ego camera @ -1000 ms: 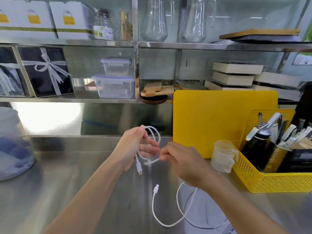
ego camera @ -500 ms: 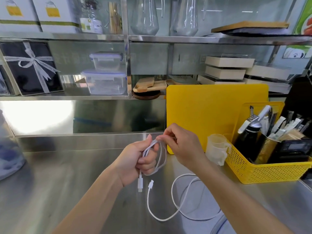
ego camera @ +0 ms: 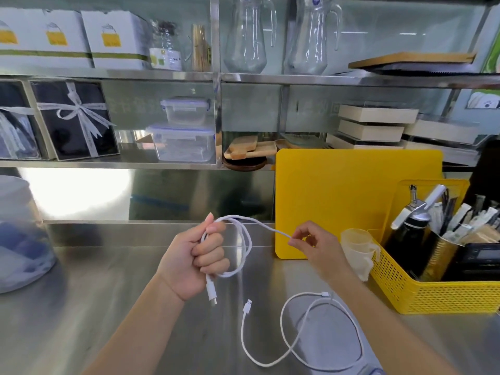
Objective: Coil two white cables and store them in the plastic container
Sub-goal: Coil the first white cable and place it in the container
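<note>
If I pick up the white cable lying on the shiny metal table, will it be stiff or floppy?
Probably floppy: the thin white cable lies in loose curves on the steel counter. The matching white cable in the left hand sags in loops, so it likely dangles. It looks light, and its plug ends may swing.

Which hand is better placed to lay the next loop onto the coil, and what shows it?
The right. The right hand pinches the free strand of the cable, so it could probably lead it round. The left hand grips the coiled part and can only hold it.
</note>
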The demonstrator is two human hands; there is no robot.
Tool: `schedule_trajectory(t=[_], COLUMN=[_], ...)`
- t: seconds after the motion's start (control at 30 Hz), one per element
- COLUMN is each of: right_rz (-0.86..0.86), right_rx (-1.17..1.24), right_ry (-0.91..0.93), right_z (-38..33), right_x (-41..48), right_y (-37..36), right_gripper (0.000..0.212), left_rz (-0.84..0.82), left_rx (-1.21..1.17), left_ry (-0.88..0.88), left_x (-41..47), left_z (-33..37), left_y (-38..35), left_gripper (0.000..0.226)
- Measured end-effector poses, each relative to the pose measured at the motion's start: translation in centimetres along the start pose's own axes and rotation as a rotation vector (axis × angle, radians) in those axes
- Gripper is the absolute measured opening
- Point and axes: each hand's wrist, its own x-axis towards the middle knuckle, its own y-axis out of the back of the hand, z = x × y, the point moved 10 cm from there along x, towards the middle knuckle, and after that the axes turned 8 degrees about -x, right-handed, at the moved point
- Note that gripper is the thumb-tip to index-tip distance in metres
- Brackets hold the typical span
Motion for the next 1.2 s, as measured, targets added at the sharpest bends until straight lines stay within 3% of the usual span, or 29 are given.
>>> schedule_trajectory(t=[0.1,0.17,0.23,0.4,0.6,0.67,0.73,0.8,0.9,1.0,1.1,1.2], right_rz=[-0.164,-0.292,-0.356,-0.404,-0.165,-0.105,-0.051,-0.095,-0.235,-0.311,-0.367,-0.305], right_rx=[-0.386,-0.534,-0.617,-0.677,-0.767,-0.734,-0.648,-0.533,-0.499,-0.448,-0.275,-0.126], right_ry=[0.176,0.256,0.332,0.625,0.912,0.894,0.795,0.661,0.500,0.405,0.303,0.330], right_z=[-1.9,-2.8,-4.5,-10.6,-15.4,-15.8,-15.5,-14.5,-12.2,-10.5,-9.0,-9.3], right_x=[-1.1,-2.4,-3.5,-6.5,-8.2,-7.5,-6.2,-4.8,-3.9,-3.7,-3.9,-4.3], right_y=[-3.0,-5.0,-6.1,-6.9,-5.1,-4.1,-2.3,-1.2,-1.8,-2.5,-3.0,-3.0], right_gripper=[0.003,0.009,0.010,0.008,0.014,0.011,0.025,0.031,0.026,0.018,0.015,0.016], left_rz=[0.380,0.482,0.580,0.671,0.638,0.561,0.491,0.443,0.438,0.412,0.342,0.257], left_rx=[-0.050,-0.062,0.093,0.499,0.766,0.772,0.797,0.836,1.027,1.068,1.015,0.751], left_ry=[-0.268,-0.343,-0.374,-0.320,-0.141,-0.091,0.015,0.107,0.187,0.311,0.423,0.411], left_x=[-0.4,-0.4,-0.5,-0.8,-0.4,0.1,0.2,0.1,-0.3,-0.9,-1.7,-1.9], left_z=[2.1,2.2,2.4,1.9,-1.3,-2.4,-3.4,-4.0,-3.6,-3.6,-4.1,-4.3], left_y=[2.2,2.5,3.0,2.8,1.2,0.8,0.5,0.3,0.5,1.5,1.8,1.8], left_gripper=[0.036,0.039,0.042,0.040,0.049,0.048,0.045,0.046,0.045,0.043,0.039,0.038])
